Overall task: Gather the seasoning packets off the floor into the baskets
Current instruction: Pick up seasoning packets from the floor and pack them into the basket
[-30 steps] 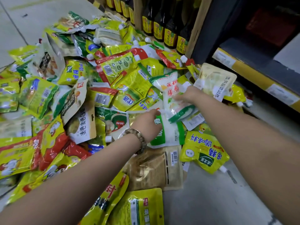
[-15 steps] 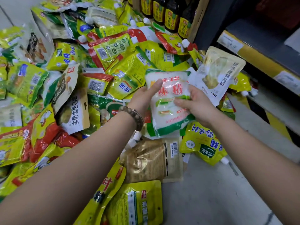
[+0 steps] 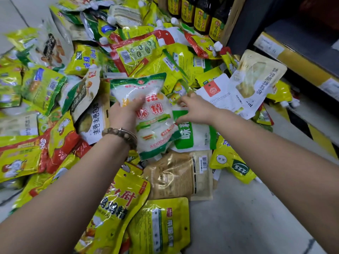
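Observation:
Seasoning packets (image 3: pixel 185 63) in yellow, red, green and white lie heaped on the floor in front of me. My left hand (image 3: pixel 124 111), with a bead bracelet on the wrist, grips a white packet with red characters and green trim (image 3: pixel 156 123), lifted over the pile. A second white packet with a green top (image 3: pixel 135 87) sticks up behind those fingers. My right hand (image 3: pixel 194 109) is just right of it, fingers and thumb pinching the top edge of a green-and-white packet (image 3: pixel 194 134) that lies on the heap. No basket is in view.
A store shelf with a yellow price rail (image 3: pixel 297 59) runs along the right. Dark sauce bottles (image 3: pixel 200 17) stand at the top behind the pile. Bare grey floor (image 3: pixel 247 217) lies at the lower right, and a tan packet (image 3: pixel 176 175) rests below my hands.
Both hands lifted the white packet from the heap. My left hand now grips it alone, while my right hand has let go and moved down to the green-and-white packet.

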Demonstrator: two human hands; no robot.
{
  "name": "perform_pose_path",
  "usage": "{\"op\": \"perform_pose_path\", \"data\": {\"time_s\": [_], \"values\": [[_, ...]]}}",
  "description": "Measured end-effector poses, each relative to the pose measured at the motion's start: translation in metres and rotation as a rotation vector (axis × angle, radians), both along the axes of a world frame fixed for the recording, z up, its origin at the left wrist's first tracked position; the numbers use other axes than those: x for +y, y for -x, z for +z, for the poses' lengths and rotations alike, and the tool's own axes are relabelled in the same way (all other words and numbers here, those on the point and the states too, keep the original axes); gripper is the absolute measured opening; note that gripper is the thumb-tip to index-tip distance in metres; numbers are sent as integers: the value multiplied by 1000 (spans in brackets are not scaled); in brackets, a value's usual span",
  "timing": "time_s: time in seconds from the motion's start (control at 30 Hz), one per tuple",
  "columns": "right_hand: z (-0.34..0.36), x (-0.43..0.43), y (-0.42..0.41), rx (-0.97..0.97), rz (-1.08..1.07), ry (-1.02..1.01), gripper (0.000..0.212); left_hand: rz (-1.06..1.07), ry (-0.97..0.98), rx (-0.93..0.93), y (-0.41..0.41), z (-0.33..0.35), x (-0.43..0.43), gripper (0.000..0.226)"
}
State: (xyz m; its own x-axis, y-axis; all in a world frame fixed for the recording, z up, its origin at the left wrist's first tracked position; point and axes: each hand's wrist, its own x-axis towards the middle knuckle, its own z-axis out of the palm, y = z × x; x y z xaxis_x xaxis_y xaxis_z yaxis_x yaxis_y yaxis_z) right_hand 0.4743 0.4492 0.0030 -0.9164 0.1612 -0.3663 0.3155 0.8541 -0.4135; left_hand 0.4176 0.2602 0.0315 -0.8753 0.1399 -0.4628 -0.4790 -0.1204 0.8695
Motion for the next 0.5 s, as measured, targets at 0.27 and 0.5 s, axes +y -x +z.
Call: {"op": "perform_pose_path", "data": {"time_s": [0.27, 0.5], "values": [[-4, -38, -4, 128, 246, -340, 87, -27, 16, 28, 4, 5, -30, 16], [-9, -46, -1, 101, 258, -391, 47, -78, 34, 61, 5, 4, -37, 13]]}}
